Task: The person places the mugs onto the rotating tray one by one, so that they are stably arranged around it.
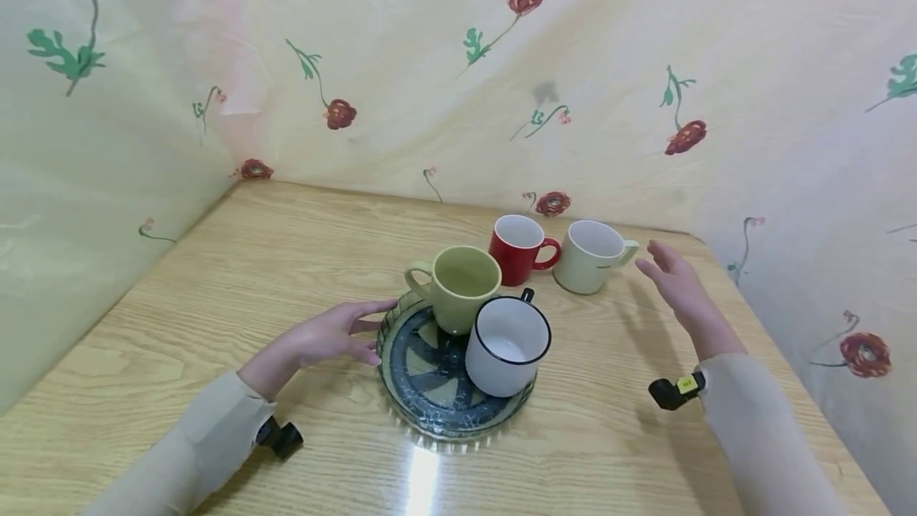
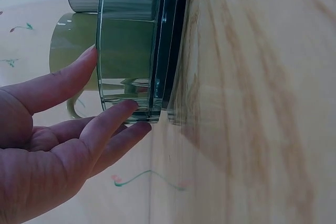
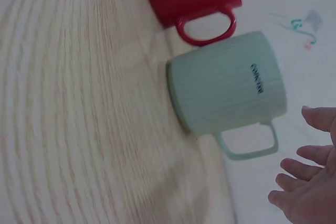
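A round glass dish (image 1: 437,412) with a dark blue pattern holds an olive-green mug (image 1: 466,301) and a white mug with a black rim (image 1: 494,369). My left hand (image 1: 325,333) is at the dish's left side, fingers spread; in the left wrist view, the thumb reaches its rim and the other fingertips lie along the glass wall (image 2: 126,45). My right hand (image 1: 677,281) is in the air with relaxed fingers, holding nothing. Nearest to it is the handle of a pale green mug (image 3: 226,85), a small gap away.
Left of the pale green mug, a red mug (image 1: 512,253) stands close behind the olive-green one. Everything rests on a wood-grain table (image 1: 286,253). A flowered cloth (image 1: 415,102) rises along its back and sides.
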The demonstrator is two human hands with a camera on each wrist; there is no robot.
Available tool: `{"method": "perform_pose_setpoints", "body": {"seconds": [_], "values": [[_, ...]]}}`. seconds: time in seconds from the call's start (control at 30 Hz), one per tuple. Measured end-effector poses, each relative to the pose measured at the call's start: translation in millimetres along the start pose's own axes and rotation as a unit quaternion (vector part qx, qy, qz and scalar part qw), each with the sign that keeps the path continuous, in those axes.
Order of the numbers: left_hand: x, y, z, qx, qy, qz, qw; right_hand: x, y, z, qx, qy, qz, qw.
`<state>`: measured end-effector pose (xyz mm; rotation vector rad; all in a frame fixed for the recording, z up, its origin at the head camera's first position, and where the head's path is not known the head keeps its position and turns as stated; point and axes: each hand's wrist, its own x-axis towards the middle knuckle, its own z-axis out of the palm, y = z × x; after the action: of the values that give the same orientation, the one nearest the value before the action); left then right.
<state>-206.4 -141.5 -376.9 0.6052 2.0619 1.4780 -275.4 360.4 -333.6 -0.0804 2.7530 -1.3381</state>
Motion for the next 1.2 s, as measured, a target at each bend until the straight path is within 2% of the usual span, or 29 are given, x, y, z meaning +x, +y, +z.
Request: {"method": "perform_pose_setpoints", "body": {"seconds": [0.43,0.63,0.97,1.2], "values": [[0.4,3.2,1.3,0.005,0.002,-0.009,0.9999,25.7,21.0,1.7,-0.033,0.027,0.023,0.9988],[-1.1,1.0,-0.6,0.001,0.003,-0.004,1.0000,33.0,27.5,9.7,-0.018,0.035,0.007,0.9992],[-1.7,-0.7,1.6,-0.006,-0.002,-0.005,1.0000,28.9,29.1,18.6,0.028,0.064,-0.006,0.9976],[-2.2,-0.8,0.9,-0.001,0.000,-0.002,1.0000,25.7,29.2,19.8,0.009,0.107,-0.007,0.9941]]}}
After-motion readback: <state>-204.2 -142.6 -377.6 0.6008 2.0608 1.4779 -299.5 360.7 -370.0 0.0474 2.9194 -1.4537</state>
